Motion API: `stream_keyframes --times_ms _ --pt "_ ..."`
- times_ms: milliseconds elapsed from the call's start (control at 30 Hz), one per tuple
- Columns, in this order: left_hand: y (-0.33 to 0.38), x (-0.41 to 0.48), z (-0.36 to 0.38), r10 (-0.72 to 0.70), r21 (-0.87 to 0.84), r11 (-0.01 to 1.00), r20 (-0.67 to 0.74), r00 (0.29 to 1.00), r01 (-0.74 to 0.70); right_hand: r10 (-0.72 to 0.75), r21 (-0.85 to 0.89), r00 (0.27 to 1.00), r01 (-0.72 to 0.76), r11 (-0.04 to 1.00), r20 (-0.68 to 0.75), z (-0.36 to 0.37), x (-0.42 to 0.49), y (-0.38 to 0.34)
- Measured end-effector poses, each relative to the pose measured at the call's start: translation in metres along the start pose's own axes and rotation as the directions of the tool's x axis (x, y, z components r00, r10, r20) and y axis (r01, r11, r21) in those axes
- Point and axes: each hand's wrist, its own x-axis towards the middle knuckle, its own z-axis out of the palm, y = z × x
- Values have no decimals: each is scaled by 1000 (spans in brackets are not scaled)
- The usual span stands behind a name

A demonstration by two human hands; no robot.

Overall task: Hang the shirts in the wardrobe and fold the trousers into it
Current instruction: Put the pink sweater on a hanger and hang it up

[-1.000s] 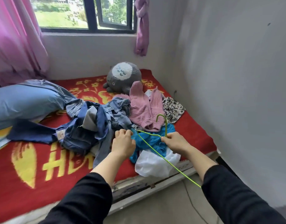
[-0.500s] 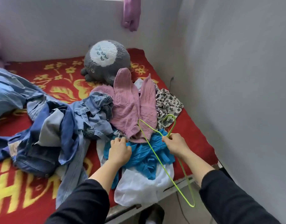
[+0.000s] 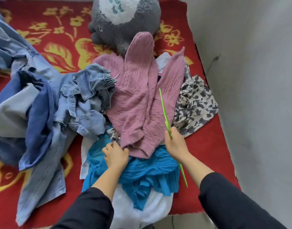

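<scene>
Red floral blanket [image 3: 62, 52]: left hand [image 3: 115, 156] clutches the turquoise top [image 3: 150, 169]; at its three o'clock, right hand [image 3: 175, 144] grips green hanger [image 3: 165, 111].

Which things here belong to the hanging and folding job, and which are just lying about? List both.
Job: green hanger in the right hand; teal top gripped by the left hand; pink sweater; denim clothes; leopard-print garment; white garment.
Lying about: grey plush toy; red blanket.

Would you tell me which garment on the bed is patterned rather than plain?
The cream garment with dark blotches, right of the pink sweater; the sweater, denim shirt and teal top are plain.
</scene>
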Motion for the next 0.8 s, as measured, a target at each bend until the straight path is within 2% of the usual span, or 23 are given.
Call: stream_keyframes --times_ms 167,267,367,467,533,667,733,800 --pt "-5 32 25 -57 -21 998 26 998 57 -53 -145 992 69 987 114 29 28 12" --pt "-8 45 29 31 -200 980 34 999 -23 -75 -139 985 97 986 154 48 41 12" --pt "-4 41 17 234 -525 841 139 962 -129 -143 -89 974 161 983 176 61 49 -1" --pt "5 29 -7 342 -692 712 189 920 -123 -182 -110 957 211 971 226 72 61 -21" --pt "6 28 -21 376 -760 641 192 906 -105 -192 -100 959 216 971 207 73 68 -35" --pt "9 28 -57 320 -867 497 216 922 31 -200 -21 967 206 978 159 49 75 -80" --pt "19 22 -77 322 -855 519 181 930 -13 -233 28 967 231 973 106 29 78 -106" --pt "29 11 -93 291 -772 626 102 951 -109 -257 28 963 256 966 77 9 71 -132"
